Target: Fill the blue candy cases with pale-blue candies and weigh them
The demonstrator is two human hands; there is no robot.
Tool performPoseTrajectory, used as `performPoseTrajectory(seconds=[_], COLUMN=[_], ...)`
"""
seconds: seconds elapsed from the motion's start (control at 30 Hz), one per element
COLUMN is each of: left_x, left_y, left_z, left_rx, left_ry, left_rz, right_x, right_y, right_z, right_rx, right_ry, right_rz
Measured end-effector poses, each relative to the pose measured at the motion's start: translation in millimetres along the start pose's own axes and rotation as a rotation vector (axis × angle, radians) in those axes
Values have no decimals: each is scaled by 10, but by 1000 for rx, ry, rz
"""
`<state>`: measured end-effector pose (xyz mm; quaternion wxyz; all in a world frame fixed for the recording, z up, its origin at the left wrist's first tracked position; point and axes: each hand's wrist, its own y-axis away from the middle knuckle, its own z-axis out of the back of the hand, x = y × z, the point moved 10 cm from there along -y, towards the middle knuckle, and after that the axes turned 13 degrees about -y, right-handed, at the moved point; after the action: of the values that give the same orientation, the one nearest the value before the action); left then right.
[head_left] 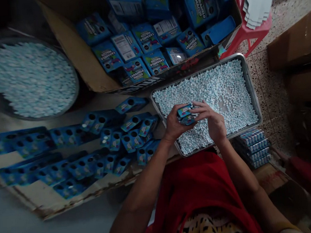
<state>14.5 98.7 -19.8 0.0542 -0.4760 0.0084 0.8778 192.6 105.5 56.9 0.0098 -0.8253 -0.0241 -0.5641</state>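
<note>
My left hand [174, 124] is wrapped around small blue candy boxes [184, 110], seemingly two side by side, held over a metal tray [258, 104]. White and pale blue candies [196, 90] cover most of that tray. Against the right side of the boxes is my right hand [210, 119], its fingers stretched out over their ends. Whether any candy lies under those fingertips is hidden. Left of the hands, several similar blue boxes [130, 140] stand in rows on the table, many with a dark round hole facing up.
A large cardboard box [71, 48] of blue "Caramelo Macizo" packs [146, 37] stands behind the tray. At far left is a round metal bowl [77, 89] heaped with candies [30, 77]. Flattened packs [256, 147] are stacked at right, below a red stool [258, 34].
</note>
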Motion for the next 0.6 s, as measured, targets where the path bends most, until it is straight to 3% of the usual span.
performPoseTrajectory(seconds=[0.13,0.23,0.3,0.37,0.5,0.6], left_x=[305,514,576,575,474,367], left_y=[361,706,857,877,640,364], left_z=[-49,-278,-499,-733,-1052,-1115], left_rx=[-195,-387,-478,-508,-513,-539], left_ry=[51,43,24,27,24,24], left_rz=[168,357,452,486,470,445], right_x=[-113,-516,-783,-940,-990,-978], right_y=[374,619,705,714,586,473], right_z=[825,1254,1315,1219,954,1027], right_rx=[-242,-286,-287,-293,-353,-543], right_ry=[439,776,833,803,585,323], right_rz=[41,-90,-142,-130,-57,-25])
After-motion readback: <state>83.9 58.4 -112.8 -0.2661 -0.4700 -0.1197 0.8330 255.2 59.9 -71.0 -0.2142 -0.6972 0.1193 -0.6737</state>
